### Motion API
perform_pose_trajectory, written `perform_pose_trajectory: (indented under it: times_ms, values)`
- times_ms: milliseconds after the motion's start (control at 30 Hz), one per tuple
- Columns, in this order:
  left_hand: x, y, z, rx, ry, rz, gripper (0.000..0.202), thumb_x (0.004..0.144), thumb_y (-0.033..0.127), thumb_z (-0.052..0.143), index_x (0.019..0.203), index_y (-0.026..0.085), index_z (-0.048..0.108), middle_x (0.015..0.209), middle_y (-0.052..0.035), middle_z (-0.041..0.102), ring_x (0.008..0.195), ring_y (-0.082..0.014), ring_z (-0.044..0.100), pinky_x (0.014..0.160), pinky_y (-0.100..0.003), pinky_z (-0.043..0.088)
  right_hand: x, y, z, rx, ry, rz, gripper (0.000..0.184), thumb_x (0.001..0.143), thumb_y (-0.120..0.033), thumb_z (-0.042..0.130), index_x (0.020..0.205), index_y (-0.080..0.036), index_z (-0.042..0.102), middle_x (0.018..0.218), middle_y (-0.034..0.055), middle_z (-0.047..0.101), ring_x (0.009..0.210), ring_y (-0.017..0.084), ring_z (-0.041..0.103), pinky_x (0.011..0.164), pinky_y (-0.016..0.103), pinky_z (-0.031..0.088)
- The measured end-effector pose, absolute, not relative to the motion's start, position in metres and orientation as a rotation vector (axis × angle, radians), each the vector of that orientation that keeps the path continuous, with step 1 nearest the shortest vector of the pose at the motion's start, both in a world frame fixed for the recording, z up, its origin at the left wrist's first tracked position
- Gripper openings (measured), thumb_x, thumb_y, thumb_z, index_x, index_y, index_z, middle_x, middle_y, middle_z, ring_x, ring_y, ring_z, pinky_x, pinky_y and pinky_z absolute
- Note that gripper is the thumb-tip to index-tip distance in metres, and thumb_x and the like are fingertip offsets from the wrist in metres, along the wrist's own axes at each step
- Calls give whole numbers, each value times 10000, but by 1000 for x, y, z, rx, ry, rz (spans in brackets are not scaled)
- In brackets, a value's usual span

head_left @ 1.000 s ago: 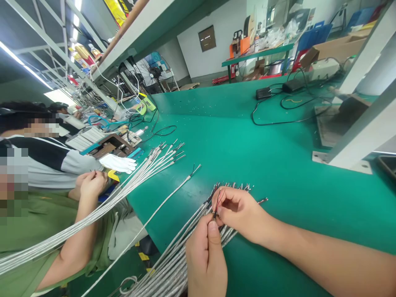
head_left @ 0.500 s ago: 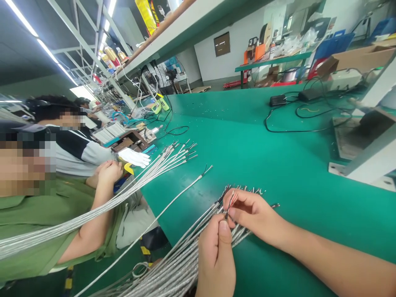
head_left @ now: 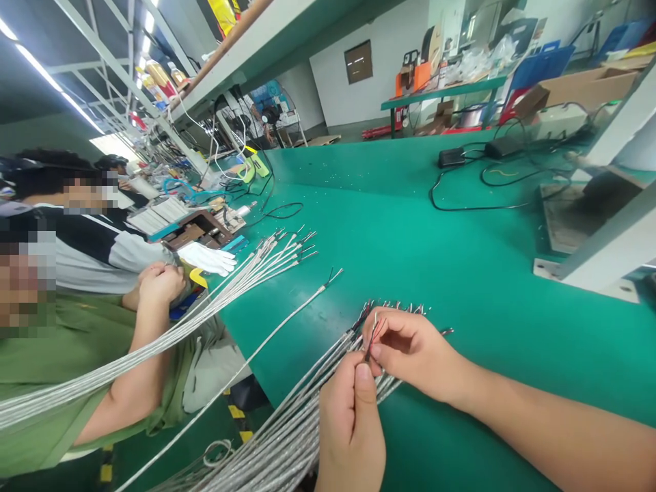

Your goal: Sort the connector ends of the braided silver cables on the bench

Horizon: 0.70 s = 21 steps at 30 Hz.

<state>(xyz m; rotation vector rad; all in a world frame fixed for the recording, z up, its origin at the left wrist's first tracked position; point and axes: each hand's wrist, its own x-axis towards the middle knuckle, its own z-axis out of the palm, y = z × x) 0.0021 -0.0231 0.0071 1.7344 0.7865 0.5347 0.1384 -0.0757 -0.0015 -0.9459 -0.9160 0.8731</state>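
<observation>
Shifted slightly left, the right hand (head_left: 417, 355) narrowly pinched thin red and black wires (head_left: 374, 337) between its fingers, the left hand (head_left: 351, 427) closed around a silver cable bundle (head_left: 302, 427).

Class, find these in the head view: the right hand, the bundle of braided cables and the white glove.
right hand (head_left: 410, 352), head view, point on the back of the hand
bundle of braided cables (head_left: 292, 430), head view, point on the middle of the strands
white glove (head_left: 208, 258), head view, point on its middle
</observation>
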Motion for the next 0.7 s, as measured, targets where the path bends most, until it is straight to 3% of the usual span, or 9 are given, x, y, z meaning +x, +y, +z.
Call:
perform_pose_trajectory:
  times_ms: [133, 500, 700]
  values:
    - [-1, -21, 4, 1866, 709, 501, 314, 1000, 391, 340, 872, 201, 555, 757, 12, 559, 669, -109, 471, 636, -232, 327, 137, -76, -1, -1056, -957, 749, 115, 851, -120, 622, 765, -187, 585, 801, 20, 543, 684, 165, 534, 612, 302, 433]
    - [0, -19, 5, 2028, 684, 553, 208, 996, 269, 363, 912, 220, 547, 795, 13, 606, 690, -100, 522, 641, -219, 330, 138, -74, 1, -1070, -946, 822, 107, 890, -182, 602, 788, -213, 609, 829, 14, 544, 752, 176, 541, 665, 296, 457]
    - [3, -21, 0, 2049, 654, 636, 166, 976, 227, 389, 927, 216, 547, 793, 12, 606, 685, -107, 522, 639, -229, 320, 134, -72, 6, -1114, -615, 945, 146, 821, -84, 502, 761, -192, 579, 810, -5, 531, 654, 123, 445, 608, 246, 395]
